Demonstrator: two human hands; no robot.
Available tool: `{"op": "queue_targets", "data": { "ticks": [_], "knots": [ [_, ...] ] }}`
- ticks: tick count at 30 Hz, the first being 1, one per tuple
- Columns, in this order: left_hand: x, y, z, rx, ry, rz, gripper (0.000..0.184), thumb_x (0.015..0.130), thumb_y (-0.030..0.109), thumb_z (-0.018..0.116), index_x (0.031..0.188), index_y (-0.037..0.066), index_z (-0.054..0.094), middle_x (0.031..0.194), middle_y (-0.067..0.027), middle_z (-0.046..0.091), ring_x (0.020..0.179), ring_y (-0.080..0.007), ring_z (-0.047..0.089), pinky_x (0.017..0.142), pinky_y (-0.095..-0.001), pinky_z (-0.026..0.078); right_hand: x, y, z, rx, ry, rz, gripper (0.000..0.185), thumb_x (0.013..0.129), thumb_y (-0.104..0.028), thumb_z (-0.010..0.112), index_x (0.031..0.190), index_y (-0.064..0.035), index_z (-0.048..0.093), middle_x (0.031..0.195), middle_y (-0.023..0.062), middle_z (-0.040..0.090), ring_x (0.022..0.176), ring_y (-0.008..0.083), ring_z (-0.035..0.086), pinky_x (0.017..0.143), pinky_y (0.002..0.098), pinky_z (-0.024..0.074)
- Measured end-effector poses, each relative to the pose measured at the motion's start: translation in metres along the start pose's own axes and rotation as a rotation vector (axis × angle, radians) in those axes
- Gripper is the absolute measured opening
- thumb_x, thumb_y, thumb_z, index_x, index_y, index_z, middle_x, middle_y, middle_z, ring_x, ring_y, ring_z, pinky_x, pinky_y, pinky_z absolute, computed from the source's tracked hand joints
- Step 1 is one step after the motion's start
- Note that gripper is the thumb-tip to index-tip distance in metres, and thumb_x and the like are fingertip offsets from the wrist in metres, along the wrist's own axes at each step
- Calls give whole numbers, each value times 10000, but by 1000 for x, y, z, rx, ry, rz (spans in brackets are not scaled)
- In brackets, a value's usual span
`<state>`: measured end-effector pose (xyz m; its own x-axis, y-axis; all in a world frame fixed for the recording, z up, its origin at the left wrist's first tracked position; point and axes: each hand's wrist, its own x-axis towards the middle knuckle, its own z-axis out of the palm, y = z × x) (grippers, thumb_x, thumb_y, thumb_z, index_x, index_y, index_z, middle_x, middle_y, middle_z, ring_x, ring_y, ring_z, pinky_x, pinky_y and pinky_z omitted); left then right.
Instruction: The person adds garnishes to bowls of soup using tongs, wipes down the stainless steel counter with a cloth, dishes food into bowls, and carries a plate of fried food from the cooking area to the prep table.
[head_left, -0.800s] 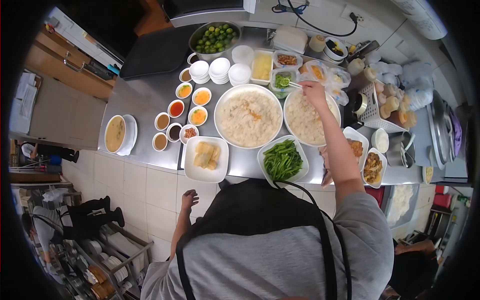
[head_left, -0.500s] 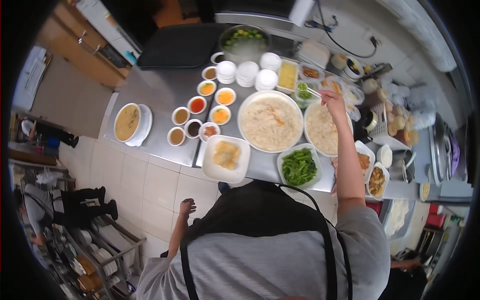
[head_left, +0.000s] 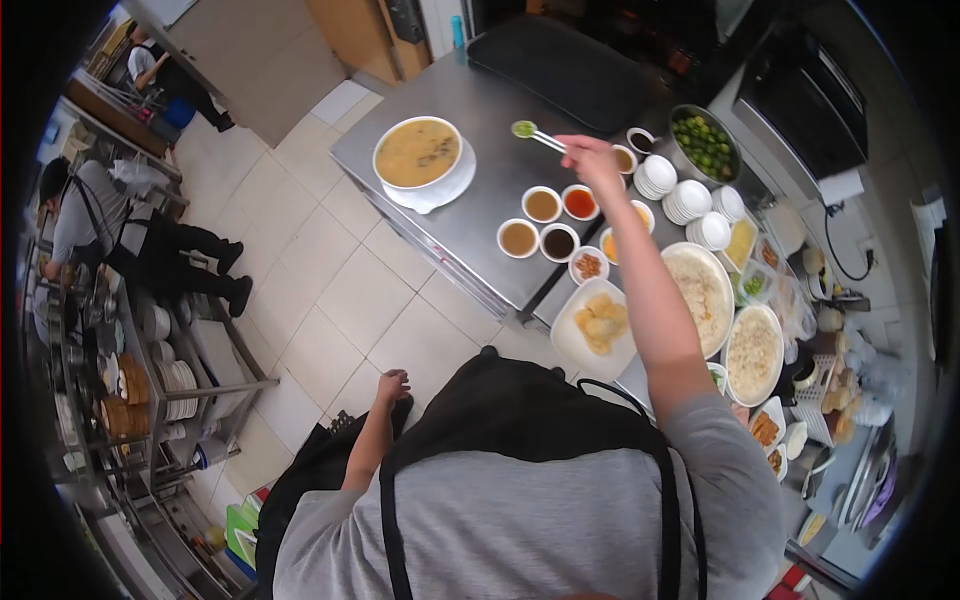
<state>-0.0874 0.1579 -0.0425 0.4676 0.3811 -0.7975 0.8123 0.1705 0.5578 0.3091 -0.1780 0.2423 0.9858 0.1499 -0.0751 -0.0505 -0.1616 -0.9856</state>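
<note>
One spoon of chopped greens, in R hand's grip, is loaded, not tipped out, above worktop nr filled soup bowl; L hand hangs released, w/ nothing visible.

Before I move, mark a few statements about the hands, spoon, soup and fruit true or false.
1. The right hand holds the spoon. True.
2. The left hand grips a cup. False: it is empty, away from the steel table.
3. The soup bowl stands on a white plate. True.
4. The spoon's end is bare. False: it carries something green.
5. The green fruit is in a metal bowl. True.
</note>
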Motion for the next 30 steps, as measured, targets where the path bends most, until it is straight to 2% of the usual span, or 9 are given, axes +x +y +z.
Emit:
{"op": "queue_targets", "data": {
  "ticks": [1, 2, 6, 9, 13, 17, 23, 27, 30],
  "knots": [
    [-2, -7, -9, -7, 5, -2, 271, 790, 141, 510, 1027, 11, 525, 767, -80, 570, 582, -176, 566, 457, -264, 448, 6, -2, 28, -99, 41, 16, 250, 757, -55, 490, 947, -64, 653, 704, 72, 627, 659, 115, 570, 623, 236, 433],
    [-3, -12, -18, -53, 10, -29, 266, 785, 124, 515, 1020, 1, 525, 716, -74, 553, 532, -170, 545, 436, -258, 439, 21, 14, 55, -175, 66, -192, 238, 795, -81, 489, 976, -80, 644, 646, -1, 592, 537, 71, 489, 495, 217, 379],
    [2, -42, -49, -104, 37, -85, 244, 780, 99, 521, 993, -19, 529, 618, -62, 510, 443, -158, 499, 398, -264, 437, 22, 20, 130, -647, 88, -680, 276, 762, -28, 467, 971, -101, 631, 764, 137, 566, 714, 298, 560, 669, 391, 446],
    [14, -53, -56, -52, 25, -104, 247, 784, 124, 523, 994, -5, 536, 645, -69, 528, 472, -166, 518, 422, -281, 455, 12, 14, 137, -879, 58, -1066, 302, 764, -7, 448, 1003, -88, 614, 833, 144, 548, 739, 307, 551, 675, 391, 440],
    [20, -30, -42, 42, -15, -106, 284, 787, 172, 529, 1026, 19, 529, 759, -94, 572, 575, -194, 571, 487, -307, 480, -2, 1, 84, -586, 182, -701, 307, 748, 11, 463, 1006, -79, 604, 761, 124, 553, 686, 284, 551, 648, 362, 449],
    [29, 10, -13, 107, -119, -53, 331, 795, 196, 520, 1083, 34, 494, 891, -116, 571, 729, -230, 593, 584, -347, 491, -35, 8, -61, -430, 410, -448, 259, 754, -21, 479, 975, -54, 611, 733, 125, 617, 679, 232, 596, 643, 322, 464],
    [19, 59, 42, 225, -191, 21, 312, 800, 188, 510, 1073, 40, 495, 893, -114, 566, 734, -232, 589, 597, -346, 484, -122, 38, -306, -997, 951, -171, 239, 696, -57, 504, 892, -66, 641, 727, 200, 598, 721, 336, 599, 637, 402, 473],
    [-2, 69, 73, 287, -197, 30, 306, 789, 166, 514, 1071, 47, 496, 879, -107, 563, 717, -228, 585, 583, -339, 474, -148, 97, -389, -1298, 854, 84, 148, 686, -88, 517, 772, -49, 631, 779, 172, 621, 719, 331, 609, 658, 415, 490],
    [-16, 65, 96, 306, -222, 42, 308, 784, 152, 515, 1075, 51, 498, 877, -103, 566, 712, -227, 586, 575, -335, 473, -140, 127, -396, -1182, 837, 225, 201, 692, -108, 512, 831, -79, 653, 826, 166, 624, 764, 326, 608, 691, 395, 489]
  ]
}}
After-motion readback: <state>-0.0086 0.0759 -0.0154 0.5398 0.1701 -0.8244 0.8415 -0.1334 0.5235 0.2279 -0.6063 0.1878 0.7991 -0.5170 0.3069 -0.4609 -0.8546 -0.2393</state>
